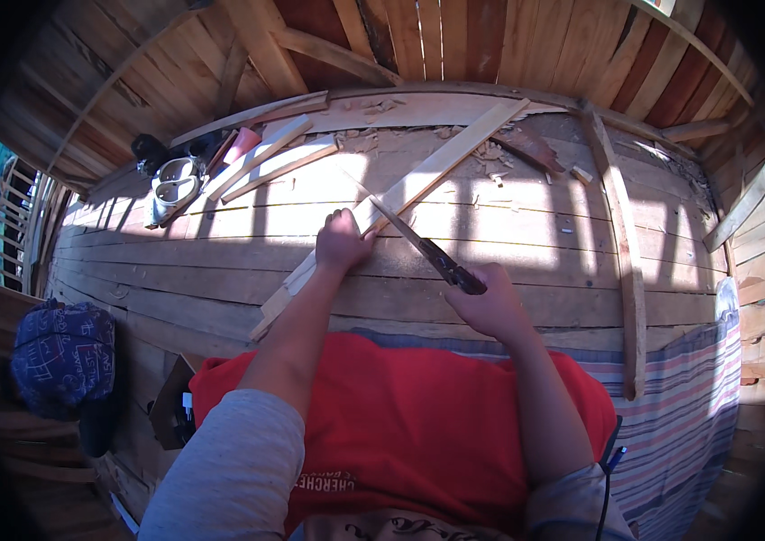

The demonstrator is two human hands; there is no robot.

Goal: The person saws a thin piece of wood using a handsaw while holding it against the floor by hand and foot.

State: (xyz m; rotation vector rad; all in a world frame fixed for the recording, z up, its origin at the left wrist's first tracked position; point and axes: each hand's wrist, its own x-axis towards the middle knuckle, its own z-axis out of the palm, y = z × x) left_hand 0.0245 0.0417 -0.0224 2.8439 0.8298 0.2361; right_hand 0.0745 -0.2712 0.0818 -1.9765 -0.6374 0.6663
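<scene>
A long pale wooden board (441,162) runs slantwise over the plank floor, from the far middle down to the near left. My left hand (343,242) is closed round it about midway along. My right hand (490,302) grips the dark handle of a handsaw (432,252). The saw's blade points away to the upper left and crosses the board just beyond my left hand. Whether its teeth have cut into the wood cannot be made out. A red cloth (418,397) lies across my lap, below both forearms.
Two more pale boards (265,162), a white double-bowl tray (177,183) and a pink object (242,142) lie at far left. Wood chips (490,160) litter the far floor. A long beam (617,243) and striped cloth (680,397) lie right; a blue patterned cap (64,356) left.
</scene>
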